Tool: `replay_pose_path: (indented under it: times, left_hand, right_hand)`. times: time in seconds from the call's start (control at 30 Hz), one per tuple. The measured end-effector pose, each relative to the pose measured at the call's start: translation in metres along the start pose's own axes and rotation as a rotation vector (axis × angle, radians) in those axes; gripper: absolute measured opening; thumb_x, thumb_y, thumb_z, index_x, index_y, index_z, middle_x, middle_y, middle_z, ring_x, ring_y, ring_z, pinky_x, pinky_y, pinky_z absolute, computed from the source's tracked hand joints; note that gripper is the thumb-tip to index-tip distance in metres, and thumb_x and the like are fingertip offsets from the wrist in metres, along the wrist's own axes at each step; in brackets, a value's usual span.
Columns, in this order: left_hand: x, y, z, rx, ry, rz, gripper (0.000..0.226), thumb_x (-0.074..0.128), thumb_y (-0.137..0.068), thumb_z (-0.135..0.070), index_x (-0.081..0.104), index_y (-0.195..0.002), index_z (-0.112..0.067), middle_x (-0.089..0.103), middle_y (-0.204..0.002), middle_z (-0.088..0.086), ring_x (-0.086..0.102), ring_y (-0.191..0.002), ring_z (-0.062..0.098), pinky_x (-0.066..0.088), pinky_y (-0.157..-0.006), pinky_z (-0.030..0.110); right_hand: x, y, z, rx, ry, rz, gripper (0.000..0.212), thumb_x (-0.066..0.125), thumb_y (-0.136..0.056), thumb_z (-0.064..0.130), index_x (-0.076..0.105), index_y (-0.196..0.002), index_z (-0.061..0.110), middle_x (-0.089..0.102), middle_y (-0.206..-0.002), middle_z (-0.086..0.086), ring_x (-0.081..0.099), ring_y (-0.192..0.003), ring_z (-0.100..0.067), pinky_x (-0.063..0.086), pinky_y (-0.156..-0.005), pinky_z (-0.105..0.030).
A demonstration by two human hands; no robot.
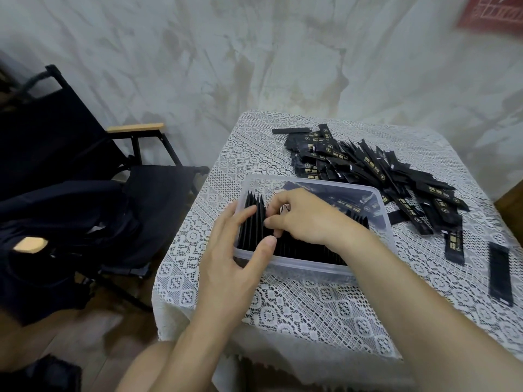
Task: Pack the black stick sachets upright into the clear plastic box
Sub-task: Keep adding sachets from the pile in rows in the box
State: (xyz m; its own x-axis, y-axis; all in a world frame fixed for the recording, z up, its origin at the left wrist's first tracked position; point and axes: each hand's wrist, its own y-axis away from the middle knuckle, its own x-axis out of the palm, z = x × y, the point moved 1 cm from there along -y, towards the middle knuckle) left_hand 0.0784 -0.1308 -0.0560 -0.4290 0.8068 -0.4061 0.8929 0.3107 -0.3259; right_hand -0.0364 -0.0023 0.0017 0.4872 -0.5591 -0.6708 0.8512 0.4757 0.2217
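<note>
Left hand (pixel 235 250) spread against clear plastic box (pixel 311 265); right hand (pixel 305 219) inside pinches upright sachets (pixel 254 216); next, pile (pixel 376 171) beyond

A home room – lace tablecloth (pixel 311 301), folding chair (pixel 85 154) (wooden armrests), draped wall.

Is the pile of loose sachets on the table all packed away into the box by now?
No: a big pile of loose sachets lies on the tablecloth behind the clear box.
</note>
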Motion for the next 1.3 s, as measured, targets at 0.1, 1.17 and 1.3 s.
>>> replay_pose_path:
  times: [0.1, 1.17, 1.3]
  left_hand:
    - [-0.005, -0.001, -0.005, 0.027, -0.06, 0.027, 0.042, 0.054, -0.083, -0.067, 0.059, -0.122, -0.051, 0.031, -0.144, -0.042, 0.026, -0.132, -0.023, 0.021, -0.095, 0.002]
    - [-0.038, -0.035, -0.006, 0.54, -0.719, 0.421, 0.05, 0.048, -0.087, -0.074, 0.069, -0.11, -0.035, 0.059, -0.132, -0.022, 0.062, -0.104, 0.01, 0.057, -0.074, 0.036]
    - [-0.037, -0.032, -0.008, 0.531, -0.697, 0.431, 0.043, 0.049, -0.088, -0.069, 0.07, -0.109, -0.037, 0.057, -0.131, -0.02, 0.062, -0.105, 0.008, 0.055, -0.077, 0.031]
  right_hand:
    - [-0.002, 0.0, 0.001, -0.015, -0.012, 0.029, 0.013, 0.07, -0.094, 0.031, 0.071, -0.093, 0.018, 0.068, -0.061, 0.007, 0.048, -0.043, 0.004, 0.038, -0.058, -0.026]
    - [-0.021, 0.027, -0.008, 0.082, -0.178, -0.193, 0.042, 0.058, -0.099, 0.05, 0.066, -0.084, 0.012, 0.076, -0.071, -0.009, 0.073, -0.059, -0.025, 0.063, -0.06, -0.037]
    - [-0.026, 0.032, -0.012, 0.131, -0.003, -0.058, 0.022, 0.059, -0.098, 0.021, 0.068, -0.101, 0.001, 0.074, -0.073, -0.008, 0.067, -0.062, -0.023, 0.055, -0.062, -0.029]
